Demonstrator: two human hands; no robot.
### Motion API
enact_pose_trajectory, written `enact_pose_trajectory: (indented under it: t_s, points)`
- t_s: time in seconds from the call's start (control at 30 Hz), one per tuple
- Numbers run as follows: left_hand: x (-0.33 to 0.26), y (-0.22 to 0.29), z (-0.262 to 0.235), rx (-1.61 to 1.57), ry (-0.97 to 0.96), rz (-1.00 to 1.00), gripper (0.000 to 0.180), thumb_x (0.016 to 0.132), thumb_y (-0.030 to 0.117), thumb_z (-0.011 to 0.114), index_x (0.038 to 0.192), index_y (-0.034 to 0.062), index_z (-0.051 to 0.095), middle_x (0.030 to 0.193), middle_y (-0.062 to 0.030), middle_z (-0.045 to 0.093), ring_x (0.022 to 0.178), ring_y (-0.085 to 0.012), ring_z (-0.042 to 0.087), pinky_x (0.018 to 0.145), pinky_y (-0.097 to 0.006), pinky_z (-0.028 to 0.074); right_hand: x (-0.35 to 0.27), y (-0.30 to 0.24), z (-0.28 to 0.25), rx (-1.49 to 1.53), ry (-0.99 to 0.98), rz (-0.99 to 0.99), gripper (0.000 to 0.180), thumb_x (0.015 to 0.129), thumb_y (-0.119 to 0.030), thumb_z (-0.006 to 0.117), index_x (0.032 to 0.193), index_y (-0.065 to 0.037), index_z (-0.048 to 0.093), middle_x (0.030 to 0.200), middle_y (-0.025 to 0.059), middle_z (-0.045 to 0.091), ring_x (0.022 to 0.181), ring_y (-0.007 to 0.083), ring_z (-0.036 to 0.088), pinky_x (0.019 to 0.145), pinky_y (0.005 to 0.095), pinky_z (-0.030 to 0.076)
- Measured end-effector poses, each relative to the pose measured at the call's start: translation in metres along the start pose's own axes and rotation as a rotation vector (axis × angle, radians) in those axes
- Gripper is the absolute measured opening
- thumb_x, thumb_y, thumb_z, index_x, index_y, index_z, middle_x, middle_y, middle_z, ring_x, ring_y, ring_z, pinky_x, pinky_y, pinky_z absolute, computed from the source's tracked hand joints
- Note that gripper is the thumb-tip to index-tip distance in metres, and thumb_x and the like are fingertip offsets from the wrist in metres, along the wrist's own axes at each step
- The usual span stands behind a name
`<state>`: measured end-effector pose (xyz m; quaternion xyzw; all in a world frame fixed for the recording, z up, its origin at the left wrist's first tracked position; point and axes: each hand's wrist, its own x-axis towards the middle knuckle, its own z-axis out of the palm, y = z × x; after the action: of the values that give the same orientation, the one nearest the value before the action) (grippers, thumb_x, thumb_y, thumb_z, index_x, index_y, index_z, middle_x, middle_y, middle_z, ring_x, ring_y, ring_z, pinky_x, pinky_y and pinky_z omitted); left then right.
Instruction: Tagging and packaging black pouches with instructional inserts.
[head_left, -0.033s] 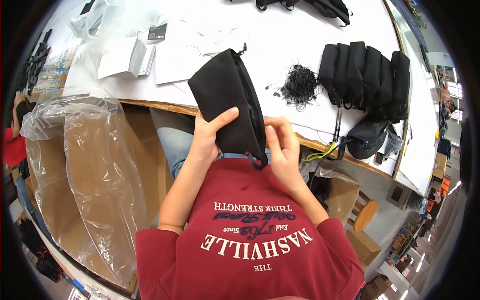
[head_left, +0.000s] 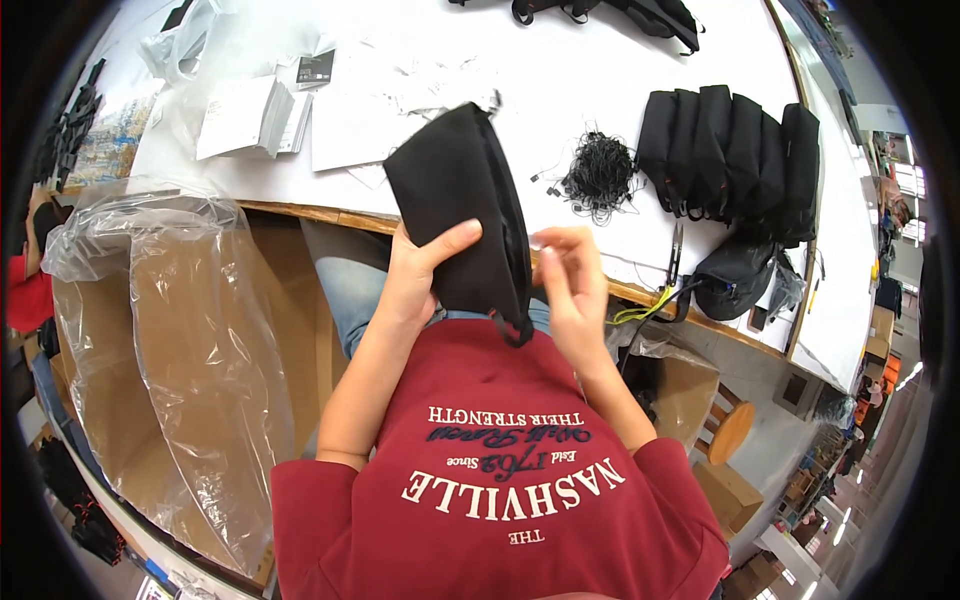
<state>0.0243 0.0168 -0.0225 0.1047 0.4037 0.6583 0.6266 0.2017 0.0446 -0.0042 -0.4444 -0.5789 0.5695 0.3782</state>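
Above the lap, hands holding black pouch, left hand gripping, right hand alongside

Matt black cloth pouch

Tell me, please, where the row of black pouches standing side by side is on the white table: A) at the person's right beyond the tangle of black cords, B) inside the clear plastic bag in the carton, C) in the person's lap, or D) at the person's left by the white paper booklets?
A: the row of black pouches stands on the white table at the person's right, just past the tangle of black cords.
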Motion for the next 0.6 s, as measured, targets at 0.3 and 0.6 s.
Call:
enact_pose_trajectory:
  t_s: [0.3,0.6]
  points:
    - [-0.012,-0.001,0.008,0.148,-0.184,-0.234,0.045,0.073,0.005,0.077,0.113,-0.0027,0.057,0.103,-0.0084,0.064,0.092,-0.0148,0.062,0.082,-0.028,0.051,0.063,-0.057,-0.027,-0.851,0.104,-0.732,0.019,0.076,-0.004,0.071,0.094,-0.005,0.065,0.110,0.0084,0.059,0.091,0.0264,0.058,0.080,0.0346,0.045]
    - [-0.008,-0.026,0.008,-0.086,-0.149,-0.410,0.043,0.078,0.005,0.069,0.118,-0.0039,0.054,0.102,-0.0120,0.065,0.087,-0.0182,0.066,0.078,-0.030,0.055,0.058,-0.048,-0.023,-0.844,0.028,-0.706,0.013,0.073,0.001,0.068,0.083,-0.004,0.062,0.081,0.0057,0.061,0.088,0.0258,0.057,0.076,0.0358,0.045]
